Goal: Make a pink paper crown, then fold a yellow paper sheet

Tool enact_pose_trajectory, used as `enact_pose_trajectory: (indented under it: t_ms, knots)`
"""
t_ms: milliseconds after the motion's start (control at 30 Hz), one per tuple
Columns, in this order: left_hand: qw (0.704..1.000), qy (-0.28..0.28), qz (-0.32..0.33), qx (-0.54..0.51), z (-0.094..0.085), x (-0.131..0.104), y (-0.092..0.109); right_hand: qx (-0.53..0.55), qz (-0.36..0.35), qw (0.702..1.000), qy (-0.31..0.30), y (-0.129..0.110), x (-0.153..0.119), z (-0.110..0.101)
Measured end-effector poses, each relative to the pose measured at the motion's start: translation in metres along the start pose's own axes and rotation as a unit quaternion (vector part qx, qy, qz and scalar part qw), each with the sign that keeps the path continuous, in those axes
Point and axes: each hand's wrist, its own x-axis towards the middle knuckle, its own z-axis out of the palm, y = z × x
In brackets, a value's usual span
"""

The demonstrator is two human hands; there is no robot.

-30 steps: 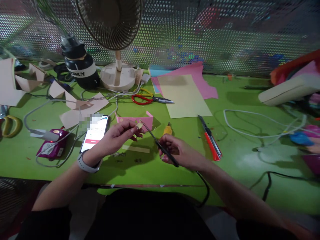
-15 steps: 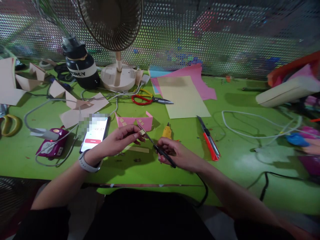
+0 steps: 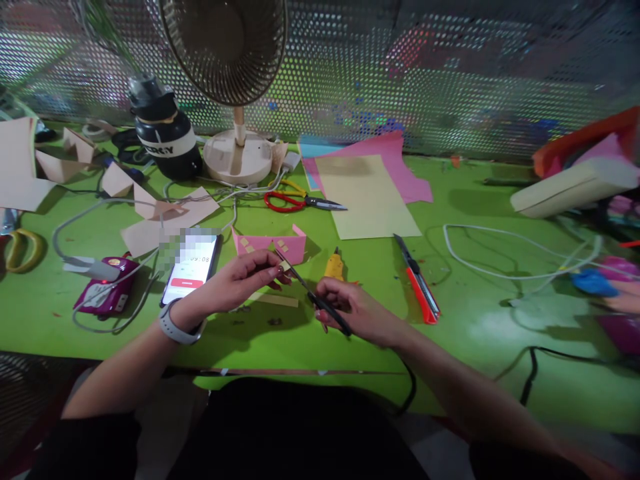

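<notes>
My left hand [image 3: 253, 277] pinches a small piece of pale yellow paper [image 3: 285, 265] between thumb and fingertips. In my right hand [image 3: 353, 308] is a pair of black-handled scissors [image 3: 330, 312], its blades reaching to the yellow piece. Just behind my left hand stands a folded pink paper piece [image 3: 295, 248] bearing small yellow squares. A yellow paper strip [image 3: 277, 300] lies on the table below the scissors. Behind my right hand rests a yellow glue gun [image 3: 334, 265], partly hidden by the fingers.
A red utility knife [image 3: 423, 290] lies to the right, with red-and-yellow-handled scissors [image 3: 300, 201] and paper sheets [image 3: 367, 200] farther back. On the left are a phone [image 3: 193, 267], a purple power adapter [image 3: 107, 287] and cables. A fan [image 3: 237, 157] and a black bottle [image 3: 170, 143] stand behind.
Both hands keep nearly the same place, with the scissors still at the yellow piece. My right-hand fingers shift slightly on the handles. The view has moved a little.
</notes>
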Motion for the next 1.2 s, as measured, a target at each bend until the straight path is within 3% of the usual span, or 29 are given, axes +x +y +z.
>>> enact_pose_trajectory:
  t_ms: [700, 800, 867, 933, 1033, 1100, 1200]
  knots:
    - [0.999, 0.014, -0.003, -0.036, 0.0, -0.001, 0.007, 0.042, -0.016, 0.998, 0.053, 0.004, 0.002, 0.004]
    - [0.997, 0.036, 0.003, -0.062, -0.005, -0.003, 0.009, -0.007, -0.023, 0.996, 0.084, 0.007, 0.004, 0.0]
    - [0.994, 0.054, 0.015, -0.09, -0.009, -0.004, 0.01, -0.11, -0.027, 0.989, 0.097, 0.008, 0.004, -0.002]
    - [0.991, 0.074, 0.026, -0.109, -0.011, -0.004, 0.009, -0.259, -0.043, 0.96, 0.097, 0.007, 0.005, -0.003]
    - [0.986, 0.104, 0.029, -0.128, -0.009, -0.003, 0.006, -0.469, -0.047, 0.878, 0.086, 0.006, 0.006, 0.0]
    - [0.984, 0.114, 0.027, -0.135, -0.006, -0.002, 0.003, -0.549, -0.029, 0.832, 0.074, 0.005, 0.006, 0.002]
    - [0.983, 0.124, 0.027, -0.13, -0.002, 0.0, -0.001, -0.594, -0.021, 0.803, 0.045, 0.001, 0.005, 0.006]
